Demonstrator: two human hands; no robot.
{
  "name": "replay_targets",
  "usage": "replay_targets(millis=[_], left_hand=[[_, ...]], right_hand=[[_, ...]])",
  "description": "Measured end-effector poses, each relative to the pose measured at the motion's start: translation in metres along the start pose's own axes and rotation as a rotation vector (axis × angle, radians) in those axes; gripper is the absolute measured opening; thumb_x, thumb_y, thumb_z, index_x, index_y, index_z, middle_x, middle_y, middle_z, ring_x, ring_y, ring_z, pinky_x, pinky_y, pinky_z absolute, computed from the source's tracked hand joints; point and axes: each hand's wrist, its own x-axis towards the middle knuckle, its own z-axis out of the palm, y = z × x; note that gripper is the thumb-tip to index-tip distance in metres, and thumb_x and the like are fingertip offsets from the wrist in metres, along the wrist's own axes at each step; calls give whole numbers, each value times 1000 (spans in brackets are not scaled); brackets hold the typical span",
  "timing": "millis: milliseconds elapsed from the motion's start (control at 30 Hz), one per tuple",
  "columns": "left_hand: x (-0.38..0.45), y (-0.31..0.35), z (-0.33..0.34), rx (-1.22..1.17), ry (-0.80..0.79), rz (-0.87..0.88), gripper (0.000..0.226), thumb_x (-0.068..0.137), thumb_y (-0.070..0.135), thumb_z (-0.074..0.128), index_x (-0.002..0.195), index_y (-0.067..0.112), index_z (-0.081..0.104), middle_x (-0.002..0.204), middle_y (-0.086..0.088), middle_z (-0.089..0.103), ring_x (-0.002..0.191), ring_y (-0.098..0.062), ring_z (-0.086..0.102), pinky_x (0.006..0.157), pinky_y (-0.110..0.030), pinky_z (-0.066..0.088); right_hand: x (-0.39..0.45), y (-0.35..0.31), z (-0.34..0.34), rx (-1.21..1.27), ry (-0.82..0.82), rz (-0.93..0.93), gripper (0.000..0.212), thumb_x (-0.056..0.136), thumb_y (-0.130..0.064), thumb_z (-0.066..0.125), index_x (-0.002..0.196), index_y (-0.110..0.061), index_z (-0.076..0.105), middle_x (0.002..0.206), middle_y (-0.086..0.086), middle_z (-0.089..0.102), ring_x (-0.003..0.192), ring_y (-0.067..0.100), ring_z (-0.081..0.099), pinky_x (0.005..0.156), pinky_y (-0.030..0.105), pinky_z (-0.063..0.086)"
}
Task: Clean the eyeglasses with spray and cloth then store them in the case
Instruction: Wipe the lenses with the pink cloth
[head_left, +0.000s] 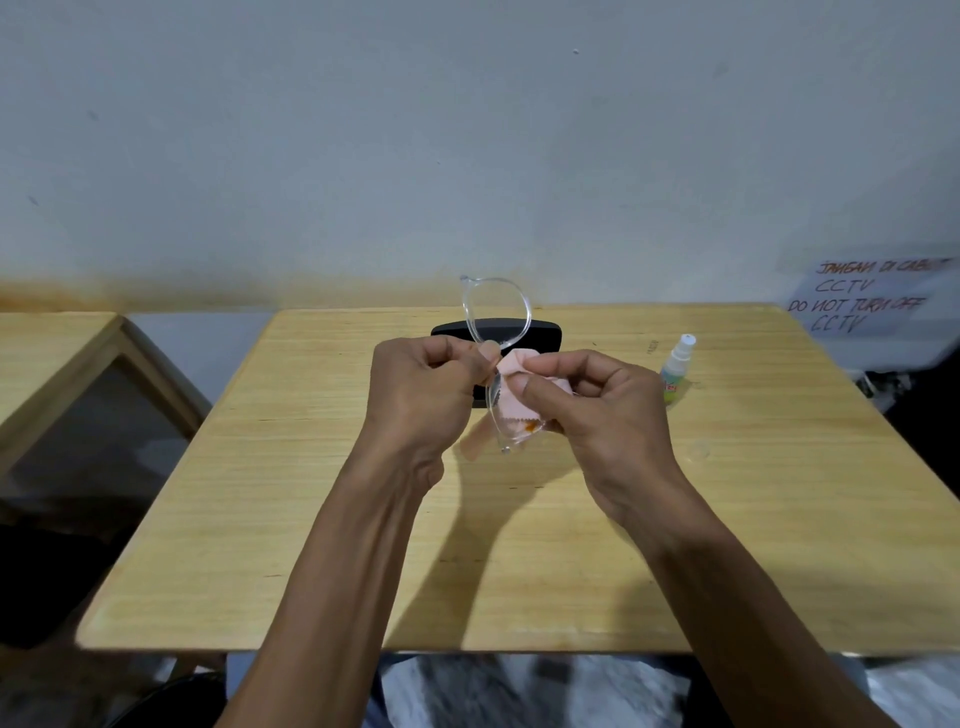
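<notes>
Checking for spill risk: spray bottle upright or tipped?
Upright. The spray bottle stands on the table with its white nozzle on top, right of both hands, untouched.

Dim overhead light, soft forearm shadows, wide-angle bending, edges perhaps blurred

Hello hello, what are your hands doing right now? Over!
Left hand pinching clear eyeglasses, right hand rubbing lens with pink cloth. Black case behind, spray bottle standing right. Nothing blocking.
</notes>
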Motion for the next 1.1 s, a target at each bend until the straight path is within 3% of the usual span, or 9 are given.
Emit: replay_targets(millis=[200, 433, 633, 767, 900, 1100], left_hand=[[-2, -2, 4, -30, 77, -7, 28, 84, 2, 72, 57, 4, 64, 43, 7, 57, 37, -5, 49, 42, -16, 41], [-2, -2, 3, -51, 107, -14, 28, 83, 0, 71, 57, 4, 63, 47, 2, 56, 37, -4, 49, 40, -15, 41], [2, -5, 1, 2, 110, -3, 33, 84, 2, 72, 53, 6, 61, 41, 7, 55, 37, -4, 49, 43, -15, 43], [6, -4, -3, 67, 114, 13, 33, 86, 7, 70, 55, 7, 61, 38, 14, 48, 38, 1, 44, 42, -8, 39], [10, -4, -8, 169, 77, 50, 35, 89, 12, 68, 55, 10, 59, 53, -1, 50, 46, -6, 43, 44, -11, 37], [9, -5, -8, 197, 11, 72, 32, 91, 14, 66, 61, 3, 62, 61, -9, 54, 58, -16, 45, 53, -22, 38]], right_hand=[[0, -2, 9, 97, -16, 101, 22, 77, 6, 80, 79, -13, 68, 82, 14, 76, 66, 22, 70, 57, 28, 54], [2, -1, 12, 69, -57, 102, 26, 75, 9, 80, 81, -11, 64, 75, 9, 74, 56, 14, 69, 49, 21, 49], [2, 5, 10, -88, -66, 15, 30, 70, 9, 85, 82, -10, 65, 85, 20, 77, 65, 19, 72, 57, 27, 55], [-2, 7, 5, -168, -98, -37, 35, 66, 8, 87, 81, -14, 66, 84, 17, 78, 73, 24, 73, 68, 37, 59], [-3, 9, -5, -222, -139, -80, 32, 68, 6, 87, 83, -16, 69, 86, 15, 77, 77, 32, 74, 74, 43, 60], [1, 7, -19, -206, -256, -92, 25, 87, 10, 69, 90, -15, 71, 88, 1, 79, 80, 15, 74, 72, 29, 59]])
